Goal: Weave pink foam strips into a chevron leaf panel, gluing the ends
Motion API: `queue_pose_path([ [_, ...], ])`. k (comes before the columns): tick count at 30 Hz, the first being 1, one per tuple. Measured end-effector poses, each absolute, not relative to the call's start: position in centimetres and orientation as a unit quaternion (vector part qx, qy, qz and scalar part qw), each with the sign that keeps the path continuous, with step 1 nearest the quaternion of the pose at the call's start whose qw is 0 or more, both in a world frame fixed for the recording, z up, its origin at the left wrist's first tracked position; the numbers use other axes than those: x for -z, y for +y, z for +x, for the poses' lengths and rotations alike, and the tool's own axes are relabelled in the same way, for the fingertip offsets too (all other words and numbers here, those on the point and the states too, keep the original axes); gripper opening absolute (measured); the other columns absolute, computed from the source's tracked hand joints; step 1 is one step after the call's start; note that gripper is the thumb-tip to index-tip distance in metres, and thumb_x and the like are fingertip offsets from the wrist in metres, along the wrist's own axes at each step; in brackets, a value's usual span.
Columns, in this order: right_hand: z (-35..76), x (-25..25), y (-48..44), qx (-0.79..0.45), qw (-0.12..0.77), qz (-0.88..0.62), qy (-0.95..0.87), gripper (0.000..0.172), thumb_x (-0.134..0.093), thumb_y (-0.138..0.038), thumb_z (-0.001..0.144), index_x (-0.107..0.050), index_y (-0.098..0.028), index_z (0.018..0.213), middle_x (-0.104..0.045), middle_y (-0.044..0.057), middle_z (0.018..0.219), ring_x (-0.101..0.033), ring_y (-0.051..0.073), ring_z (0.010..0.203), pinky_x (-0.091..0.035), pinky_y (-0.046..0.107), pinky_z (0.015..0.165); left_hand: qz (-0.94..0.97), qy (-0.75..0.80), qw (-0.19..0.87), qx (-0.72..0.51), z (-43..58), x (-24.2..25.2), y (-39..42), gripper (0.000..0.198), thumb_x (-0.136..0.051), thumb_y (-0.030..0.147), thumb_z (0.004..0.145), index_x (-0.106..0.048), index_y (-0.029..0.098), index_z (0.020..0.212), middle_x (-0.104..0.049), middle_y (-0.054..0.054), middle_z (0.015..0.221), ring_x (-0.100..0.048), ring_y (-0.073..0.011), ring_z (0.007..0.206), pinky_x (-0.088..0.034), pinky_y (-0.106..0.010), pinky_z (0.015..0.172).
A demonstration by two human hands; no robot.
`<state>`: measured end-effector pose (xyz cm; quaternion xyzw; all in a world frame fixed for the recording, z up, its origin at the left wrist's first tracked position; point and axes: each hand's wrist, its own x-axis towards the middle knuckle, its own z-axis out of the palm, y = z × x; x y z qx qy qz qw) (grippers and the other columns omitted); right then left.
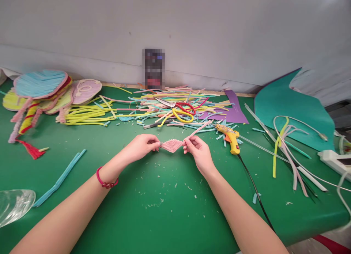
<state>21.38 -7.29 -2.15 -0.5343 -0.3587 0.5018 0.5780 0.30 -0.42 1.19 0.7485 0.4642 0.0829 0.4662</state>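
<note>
My left hand pinches the left edge of a small pink woven piece made of pink strips, held just above the green table. My right hand pinches the piece's right side, where a long pink strip runs up and away to the right. Both hands are closed on it at the middle of the table. A red bead bracelet sits on my left wrist.
A pile of coloured strips with red and yellow scissors lies behind the hands. A yellow glue gun with a black cord lies to the right. Finished woven fans are stacked at the far left. Teal sheet, power strip, clear plastic.
</note>
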Motion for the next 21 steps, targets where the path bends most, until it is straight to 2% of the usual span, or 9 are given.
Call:
queue_pose_path([
  [12, 21.16, 1.88, -7.56, -0.484, 0.577, -0.533, -0.386, 0.031, -0.076, -0.046, 0.068, -0.062, -0.019, 0.075, -0.064, 0.000, 0.071, -0.058, 0.011, 0.062, -0.053, 0.025, 0.055, 0.738, 0.495, 0.452, -0.078, 0.47, -1.26, -0.58, 0.030, -0.046, 0.046, 0.078, -0.061, 0.020, 0.074, -0.069, -0.001, 0.074, -0.061, -0.0178, 0.071, -0.042, -0.027, 0.065],
  [21, 20.98, 1.86, -7.58, -0.486, 0.578, -0.536, -0.378, 0.032, -0.077, -0.046, 0.066, -0.063, -0.019, 0.075, -0.065, 0.000, 0.071, -0.058, 0.011, 0.062, -0.054, 0.025, 0.056, 0.708, 0.487, 0.495, -0.129, 0.29, -0.78, -0.56, 0.029, -0.050, 0.044, 0.078, -0.061, 0.019, 0.087, -0.070, -0.003, 0.083, -0.063, -0.0190, 0.078, -0.046, -0.030, 0.070],
])
